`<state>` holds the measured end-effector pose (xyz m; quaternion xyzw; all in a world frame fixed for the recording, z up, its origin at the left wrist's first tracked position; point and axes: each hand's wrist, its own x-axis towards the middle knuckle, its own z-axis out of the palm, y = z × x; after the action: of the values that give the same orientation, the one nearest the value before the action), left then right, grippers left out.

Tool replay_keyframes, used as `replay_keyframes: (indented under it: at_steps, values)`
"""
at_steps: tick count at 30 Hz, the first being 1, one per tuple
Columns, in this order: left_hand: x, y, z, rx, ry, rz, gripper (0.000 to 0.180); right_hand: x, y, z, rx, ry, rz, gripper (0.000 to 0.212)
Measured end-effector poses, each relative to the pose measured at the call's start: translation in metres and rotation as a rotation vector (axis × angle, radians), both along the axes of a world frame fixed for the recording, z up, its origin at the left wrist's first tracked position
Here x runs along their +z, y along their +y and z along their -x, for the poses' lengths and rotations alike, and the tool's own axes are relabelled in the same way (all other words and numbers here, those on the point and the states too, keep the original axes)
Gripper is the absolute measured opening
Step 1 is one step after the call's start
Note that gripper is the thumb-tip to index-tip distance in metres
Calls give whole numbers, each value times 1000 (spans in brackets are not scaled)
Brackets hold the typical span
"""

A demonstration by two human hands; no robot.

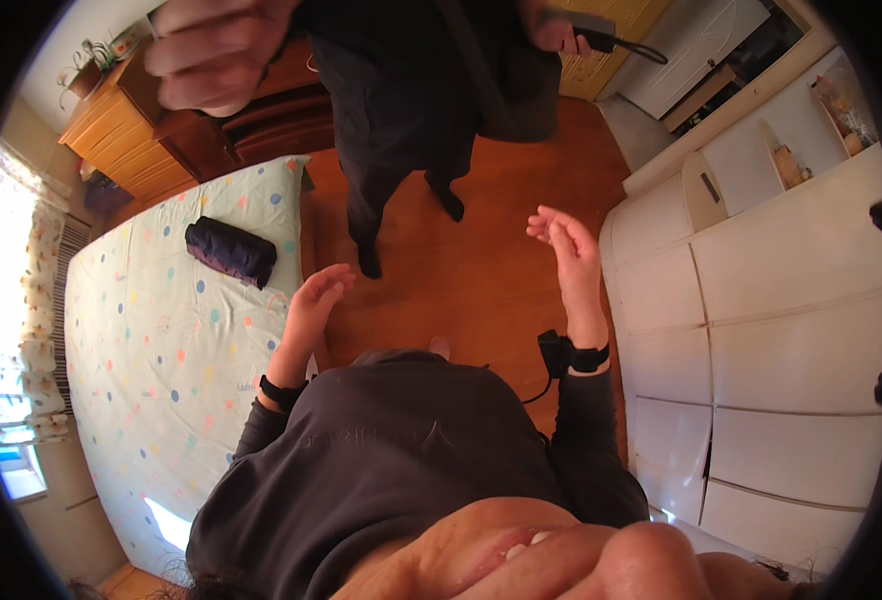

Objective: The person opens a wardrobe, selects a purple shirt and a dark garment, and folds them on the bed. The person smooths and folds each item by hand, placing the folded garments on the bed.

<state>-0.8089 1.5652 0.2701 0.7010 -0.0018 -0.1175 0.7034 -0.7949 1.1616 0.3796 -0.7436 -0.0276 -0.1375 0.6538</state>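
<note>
My left hand (pixel 321 297) is raised beside the bed's edge, fingers loosely bent and nothing in them. Over the wooden floor on the other side, my right hand (pixel 569 245) is held up, also empty, its fingers slightly curled and apart from any object. A black band with a small box and cable (pixel 558 354) wraps my right wrist, and another black band (pixel 281 393) circles the left. On the bed lies a dark navy rolled bundle (pixel 231 252), the thing nearest my left hand but not touched by it.
Another person in dark clothes (pixel 401 110) stands facing me; one hand (pixel 216 55) is close and blurred, the other holds a black device with a loop (pixel 593 32). A dotted bed (pixel 161 330) is left, white cabinets (pixel 771 360) right, wooden drawers (pixel 126 130) far left.
</note>
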Motion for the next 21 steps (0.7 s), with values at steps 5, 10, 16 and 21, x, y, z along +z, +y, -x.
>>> replay_keyframes:
  at_steps: [5, 10, 16, 21]
  values:
    - [-1, 28, 8, 1, 46, 0, 37, 22, 39, 13, 35, -72, 20, 26]
    - [-1, 52, 16, -16, -8, -32, 38, 16, 74, 27, 73, -32, 50, 26]
    - [-10, 69, 27, 44, 20, -33, 39, -2, 94, 35, 97, -13, -23, 26]
    - [-21, 72, 31, 62, 36, 4, 39, -11, 96, 36, 114, 6, -27, 26]
